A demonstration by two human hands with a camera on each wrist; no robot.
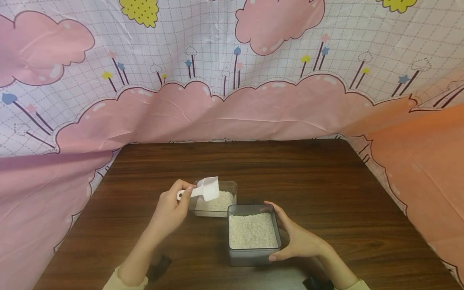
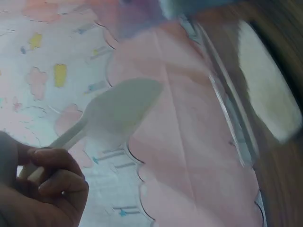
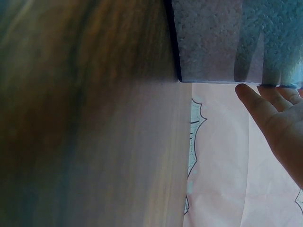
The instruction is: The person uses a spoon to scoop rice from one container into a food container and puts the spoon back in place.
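Observation:
My left hand (image 1: 170, 211) pinches the handle of a white plastic scoop (image 1: 210, 189). In the head view the scoop overlaps a low clear container (image 1: 235, 189) that holds white rice (image 1: 219, 203). The left wrist view shows the scoop (image 2: 123, 106) raised, with fingers (image 2: 61, 182) curled round its handle. Nearer to me stands a grey see-through square container (image 1: 250, 257), filled high with rice (image 1: 251, 233). My right hand (image 1: 301, 239) holds its right side, thumb at the near corner and fingers toward the far corner. Rice shows through its wall (image 3: 208, 42) in the right wrist view.
Both containers stand close together on a dark brown wooden table (image 1: 326, 181), the clear one behind and to the left. A patterned pink and white cloth (image 1: 232, 108) hangs behind the table and along both sides.

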